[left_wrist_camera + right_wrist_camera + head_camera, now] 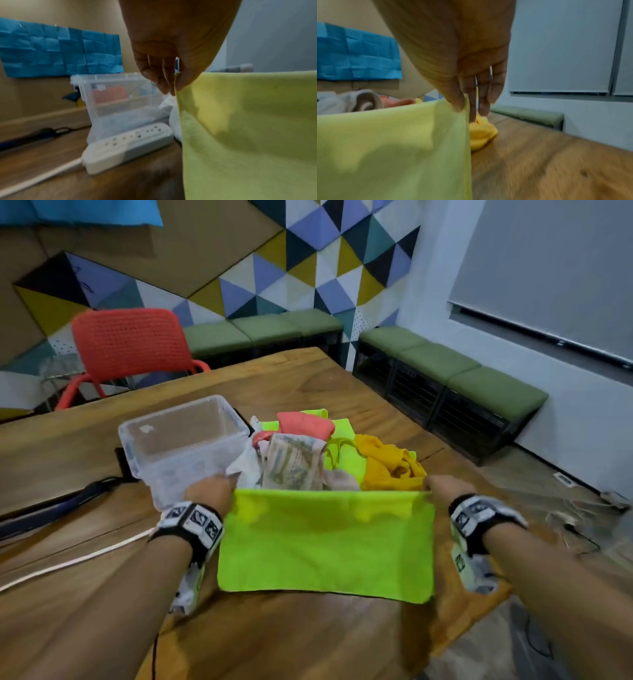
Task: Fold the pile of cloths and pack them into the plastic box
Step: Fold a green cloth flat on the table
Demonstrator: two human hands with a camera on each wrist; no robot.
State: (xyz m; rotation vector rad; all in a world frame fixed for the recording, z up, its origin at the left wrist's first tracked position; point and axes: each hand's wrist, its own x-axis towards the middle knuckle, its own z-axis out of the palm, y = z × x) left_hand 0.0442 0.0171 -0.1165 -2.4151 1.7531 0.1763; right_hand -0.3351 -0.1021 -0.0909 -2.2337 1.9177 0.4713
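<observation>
Both grips, left hand point(209, 491) and right hand point(442, 489), pinch the top corners of the lime-green rectangular cloth point(325, 546), stretched left-to-right above the wooden desk point(308, 635), clear plastic box point(178, 440) nearest the left.

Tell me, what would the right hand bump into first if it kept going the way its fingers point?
Probably the mustard-yellow cloth lying just beyond the right hand, though depth is hard to judge.
</observation>
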